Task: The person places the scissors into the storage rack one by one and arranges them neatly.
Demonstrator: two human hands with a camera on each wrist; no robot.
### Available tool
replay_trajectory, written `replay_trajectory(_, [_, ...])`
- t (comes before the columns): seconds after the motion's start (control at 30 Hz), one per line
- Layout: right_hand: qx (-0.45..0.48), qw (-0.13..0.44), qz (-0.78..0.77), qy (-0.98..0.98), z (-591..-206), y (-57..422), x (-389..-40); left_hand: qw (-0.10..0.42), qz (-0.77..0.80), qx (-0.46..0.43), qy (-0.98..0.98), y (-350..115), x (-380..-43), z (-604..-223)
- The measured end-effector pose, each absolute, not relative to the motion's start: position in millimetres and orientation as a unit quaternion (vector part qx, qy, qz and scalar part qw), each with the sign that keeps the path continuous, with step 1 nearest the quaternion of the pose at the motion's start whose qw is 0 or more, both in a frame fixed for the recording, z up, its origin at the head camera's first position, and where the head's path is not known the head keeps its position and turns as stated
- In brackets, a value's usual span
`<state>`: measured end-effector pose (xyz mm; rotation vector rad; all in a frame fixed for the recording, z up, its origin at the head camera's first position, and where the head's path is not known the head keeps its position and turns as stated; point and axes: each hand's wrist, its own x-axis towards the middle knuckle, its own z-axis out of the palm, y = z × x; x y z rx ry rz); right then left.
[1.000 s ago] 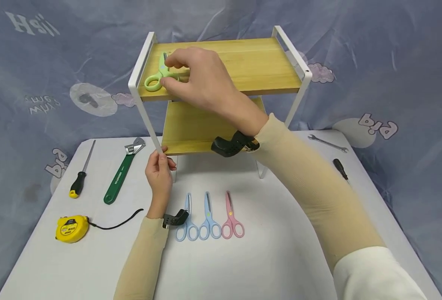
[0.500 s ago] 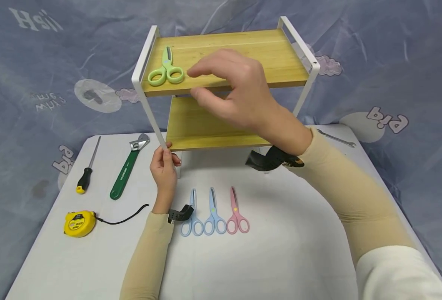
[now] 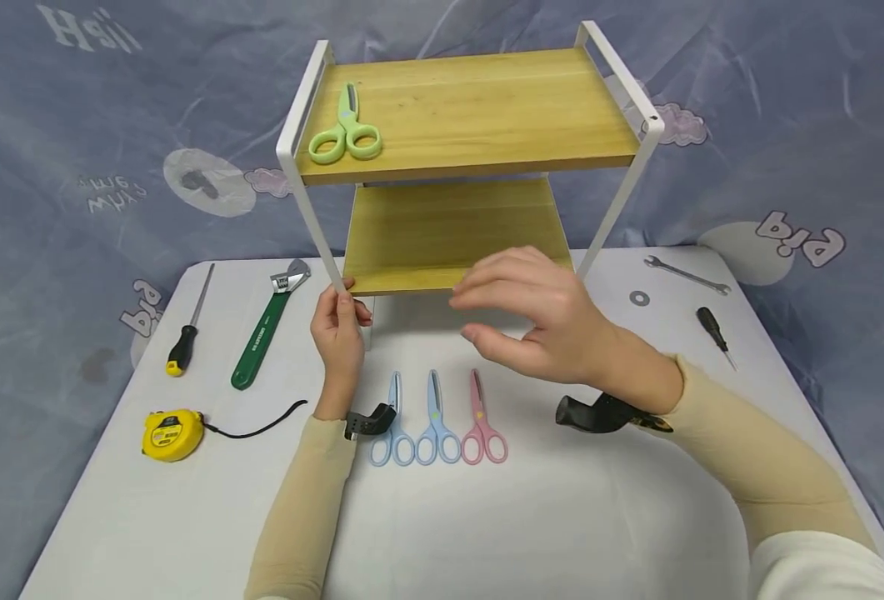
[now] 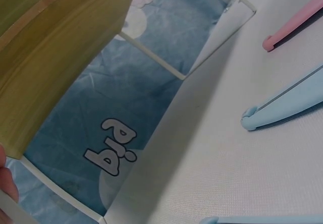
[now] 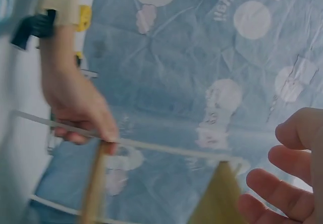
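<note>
My left hand (image 3: 339, 333) grips the front left leg of a two-tier wooden shelf (image 3: 471, 108) with white metal sides, just at the lower board. In the right wrist view the same left hand (image 5: 81, 103) shows on the white bar. Green scissors (image 3: 347, 129) lie on the left of the top board, blades pointing back. My right hand (image 3: 542, 317) hovers before the lower board, holding nothing, its thumb apart from the loosely bent fingers. On the table below lie two blue scissors (image 3: 437, 425) and pink scissors (image 3: 481, 425) in a row; my left wrist strap partly covers the leftmost pair.
On the left of the table (image 3: 546, 525) lie a screwdriver (image 3: 183, 346), a green-handled adjustable wrench (image 3: 260, 333) and a yellow tape measure (image 3: 174, 435). To the right are a spanner (image 3: 686, 275), a washer (image 3: 639, 298) and a small screwdriver (image 3: 714, 331).
My right hand has left the green scissors, which stay on the top board, and has moved down and to the right. The left hand keeps its grip on the shelf leg.
</note>
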<state>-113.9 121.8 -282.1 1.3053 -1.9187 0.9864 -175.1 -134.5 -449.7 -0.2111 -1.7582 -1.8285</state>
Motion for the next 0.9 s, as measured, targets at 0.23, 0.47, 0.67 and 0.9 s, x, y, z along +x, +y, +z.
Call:
replay_trajectory(0.23, [0.447,0.267,0.409,-0.750,-335.0,145.2,-95.7,0.299,-0.676,-0.076,-0.669,-133.0,-173.6,-451.3])
replay_trajectory(0.47, [0.407,0.219,0.441,-0.769,-387.5,160.2,-70.4,0.294,-0.680,-0.063,-0.669,-133.2,-168.5,-454.8])
replay_trajectory(0.67, [0.364,0.167,0.459,-0.793,-424.1,168.1,-52.8,0.281,-0.687,-0.073,-0.666,-130.2,-171.9,-449.9])
replay_trajectory(0.9, [0.364,0.122,0.447,-0.808,-457.5,166.0,-39.2,0.289,-0.692,-0.061,-0.658,-131.4,-171.8,-449.3])
